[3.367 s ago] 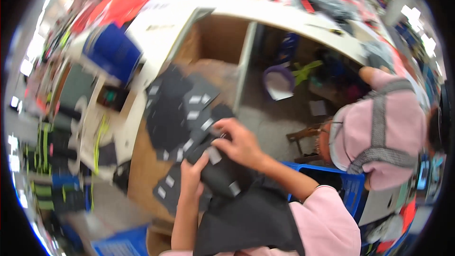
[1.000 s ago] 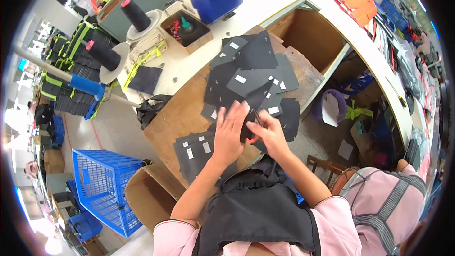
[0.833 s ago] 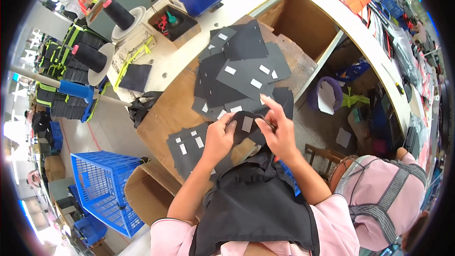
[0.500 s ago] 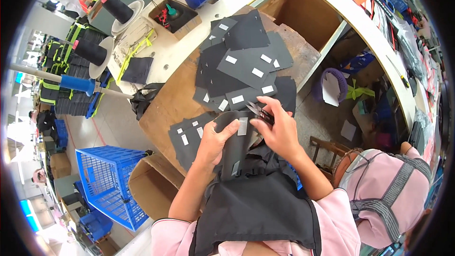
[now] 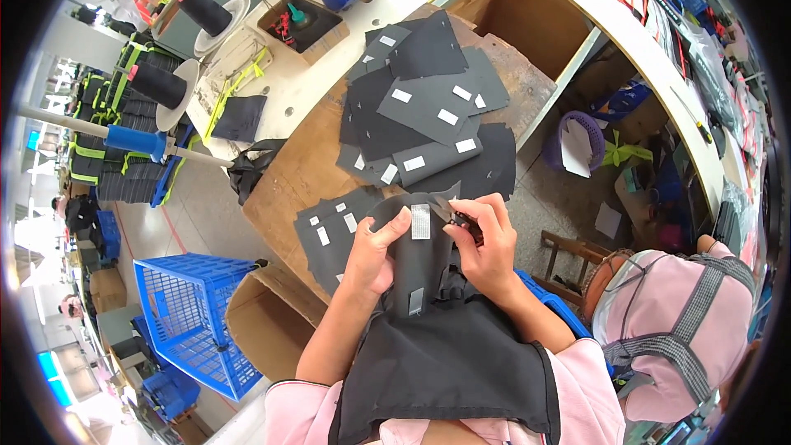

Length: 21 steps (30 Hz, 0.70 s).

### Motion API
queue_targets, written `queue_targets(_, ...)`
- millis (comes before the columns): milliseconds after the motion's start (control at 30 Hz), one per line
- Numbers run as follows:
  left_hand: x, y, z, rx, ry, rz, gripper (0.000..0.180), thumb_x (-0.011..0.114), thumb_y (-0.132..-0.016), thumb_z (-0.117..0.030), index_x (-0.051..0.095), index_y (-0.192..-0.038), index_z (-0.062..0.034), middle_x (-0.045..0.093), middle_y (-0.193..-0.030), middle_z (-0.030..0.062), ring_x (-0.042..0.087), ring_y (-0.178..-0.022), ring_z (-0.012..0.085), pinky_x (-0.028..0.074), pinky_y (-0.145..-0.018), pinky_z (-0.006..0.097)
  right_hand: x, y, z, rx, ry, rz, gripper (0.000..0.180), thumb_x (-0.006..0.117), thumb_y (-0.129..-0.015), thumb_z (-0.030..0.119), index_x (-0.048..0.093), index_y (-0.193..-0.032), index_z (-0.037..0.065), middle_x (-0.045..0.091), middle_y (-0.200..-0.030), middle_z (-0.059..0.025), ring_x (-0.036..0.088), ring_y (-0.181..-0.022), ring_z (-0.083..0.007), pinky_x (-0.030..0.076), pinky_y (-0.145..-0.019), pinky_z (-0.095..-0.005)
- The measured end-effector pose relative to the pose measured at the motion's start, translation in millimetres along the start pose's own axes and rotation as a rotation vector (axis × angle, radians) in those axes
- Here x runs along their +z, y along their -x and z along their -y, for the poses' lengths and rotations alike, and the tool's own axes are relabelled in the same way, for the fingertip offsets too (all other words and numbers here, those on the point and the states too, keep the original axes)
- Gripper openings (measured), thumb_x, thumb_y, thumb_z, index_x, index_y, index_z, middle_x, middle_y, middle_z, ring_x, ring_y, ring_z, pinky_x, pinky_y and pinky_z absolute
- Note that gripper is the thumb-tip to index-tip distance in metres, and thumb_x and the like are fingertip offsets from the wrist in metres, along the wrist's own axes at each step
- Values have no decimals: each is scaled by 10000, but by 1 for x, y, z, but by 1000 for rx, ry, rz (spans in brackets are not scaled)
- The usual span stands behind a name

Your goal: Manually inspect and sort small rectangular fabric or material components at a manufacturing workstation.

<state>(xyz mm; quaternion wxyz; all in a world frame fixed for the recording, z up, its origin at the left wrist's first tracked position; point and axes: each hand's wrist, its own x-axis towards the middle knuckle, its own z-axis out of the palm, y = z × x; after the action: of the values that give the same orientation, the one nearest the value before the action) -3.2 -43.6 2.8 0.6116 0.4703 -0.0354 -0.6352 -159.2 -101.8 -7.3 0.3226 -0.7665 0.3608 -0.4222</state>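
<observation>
Head view. Left hand [image 5: 372,257]: thumb flat on the face of a dark grey fabric panel [image 5: 422,268], remaining fingers behind it, clamped on its left edge. Right hand [image 5: 486,243]: fingers closed around a pair of small thread snips [image 5: 459,220], blades directed at the panel's upper right edge (contact between blade and cloth cannot be told).

Panel: held above the near edge of the brown wooden table [image 5: 278,202], in front of a black apron [image 5: 445,363]; bears two pale rectangular patches, one near the top, one near the bottom.

Beyond the hands: one overlapping heap of dark panels [image 5: 424,111], several with white rectangles. Left of the panel: one smaller stack of similar pieces [image 5: 329,235].

Surroundings, left: two cones of black thread [image 5: 206,12]; one blue plastic crate [image 5: 181,313], beside an open cardboard box [image 5: 272,321]. Right: one purple basket [image 5: 592,128] (white sheet inside); one co-worker in pink [image 5: 667,321].
</observation>
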Motion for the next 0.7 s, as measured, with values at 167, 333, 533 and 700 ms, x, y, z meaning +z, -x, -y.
queue_targets(167, -4, 5, -2, 5, 1, 13, 218, 699, -807, -170, 623, -934, -10, 644, -885, 84, 625, -774, 170, 530, -680, 322, -7, 5, 6, -68, 56, 68, 323, 700, -706, 27, 587, -1009, 41, 540, -828, -91, 567, -601, -233, 455, -521, -310)
queue_targets(333, -10, 4, -6, -36, 5, 43, 211, 696, -809, -166, 623, -926, -7, 646, -874, 88, 627, -749, 164, 532, -673, 305, -5, 6, 8, -118, 95, 73, 320, 678, -670, -57, 616, -967, 44, 554, -796, -93, 551, -618, -222, 436, -538, -292)
queue_targets(533, -11, 10, -2, -84, -16, -35, 287, 713, -791, -177, 596, -973, 13, 639, -893, 98, 628, -773, 170, 533, -691, 304, -7, 10, 16, -111, 15, 4, 275, 692, -677, -23, 617, -934, 38, 553, -787, -83, 572, -612, -232, 460, -532, -298)
queue_targets(700, -8, 16, -8, -91, -66, 67, 388, 752, -746, -156, 565, -1038, 17, 627, -920, 87, 620, -807, 161, 514, -744, 301, -17, 0, -5, 39, -201, 41, 273, 673, -717, -24, 609, -973, 45, 545, -799, -60, 520, -673, -154, 437, -589, -274)
